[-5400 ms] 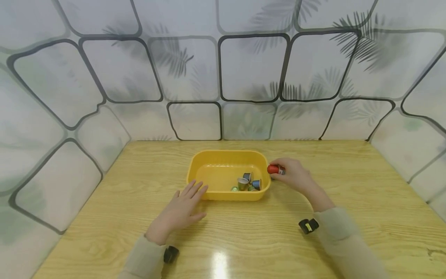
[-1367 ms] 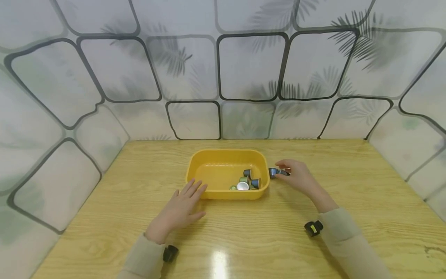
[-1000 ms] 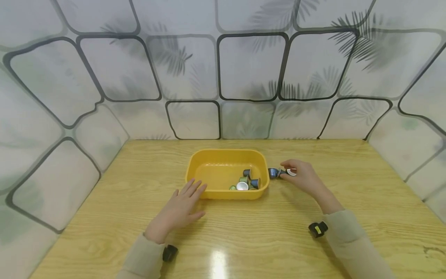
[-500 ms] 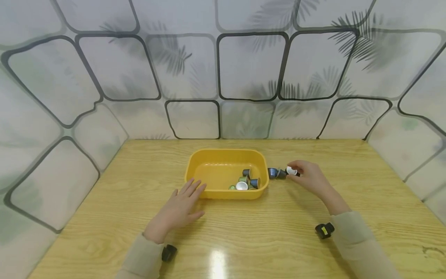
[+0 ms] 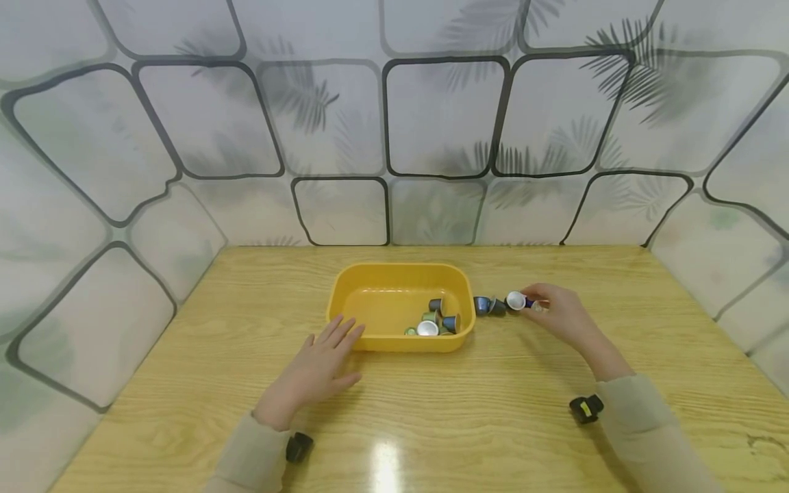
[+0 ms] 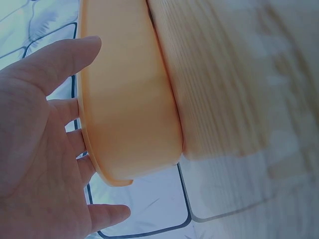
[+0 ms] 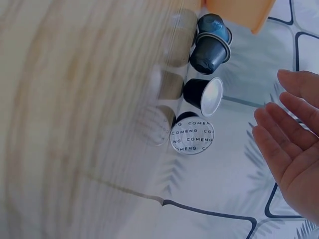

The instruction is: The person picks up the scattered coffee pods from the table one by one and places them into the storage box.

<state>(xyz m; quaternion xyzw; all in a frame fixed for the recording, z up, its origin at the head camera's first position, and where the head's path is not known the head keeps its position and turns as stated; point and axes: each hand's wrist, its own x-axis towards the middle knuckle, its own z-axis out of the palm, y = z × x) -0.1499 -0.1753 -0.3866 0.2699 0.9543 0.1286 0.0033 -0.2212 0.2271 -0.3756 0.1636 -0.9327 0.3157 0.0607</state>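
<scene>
My left hand (image 5: 311,380) lies with straight fingers at the near left rim of a yellow plastic tray (image 5: 401,344); in the left wrist view the fingers reach over its edge. Outside the tray's right end, coffee capsules stand in a row: a blue one (image 5: 482,305), a dark one (image 5: 497,307), a black one with a white open mouth (image 5: 515,301), and a purple one (image 5: 530,302) with a printed foil lid (image 7: 192,135). My right hand (image 5: 561,313) is beside the purple capsule; the right wrist view shows its fingers extended, apart from the capsules.
Inside the tray, toward its right end, lie several capsules, among them a blue one (image 5: 451,323), a green one (image 5: 431,317) and one with a white mouth (image 5: 428,329). A wooden table (image 5: 394,411) bears everything; a patterned backdrop (image 5: 450,123) rises behind and at both sides.
My right hand has moved right along the row, past the dark and white-mouthed capsules, to the purple one. The red capsule it held earlier is out of sight. My left hand has stayed put.
</scene>
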